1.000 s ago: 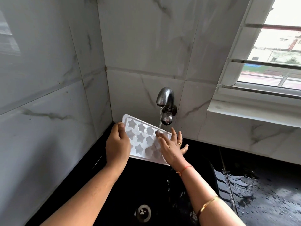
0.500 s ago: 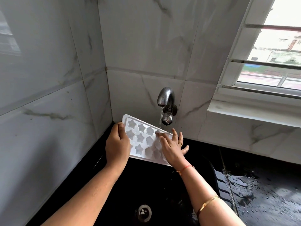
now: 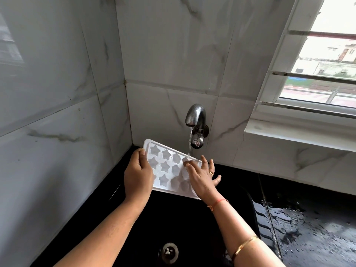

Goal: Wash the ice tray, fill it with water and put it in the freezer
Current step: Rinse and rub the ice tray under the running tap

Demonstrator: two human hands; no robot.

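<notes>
My left hand [image 3: 137,175] grips the left edge of the ice tray [image 3: 165,166], thumb over its rim, holding it tilted above the black sink [image 3: 192,228]. My right hand [image 3: 202,178] lies flat on the tray's other end, fingers straight and spread, where water falls from the tap [image 3: 195,116] just above them.

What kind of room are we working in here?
Most likely a home kitchen: a black sink, a running tap on tiled walls, and an ice tray held under it.
</notes>
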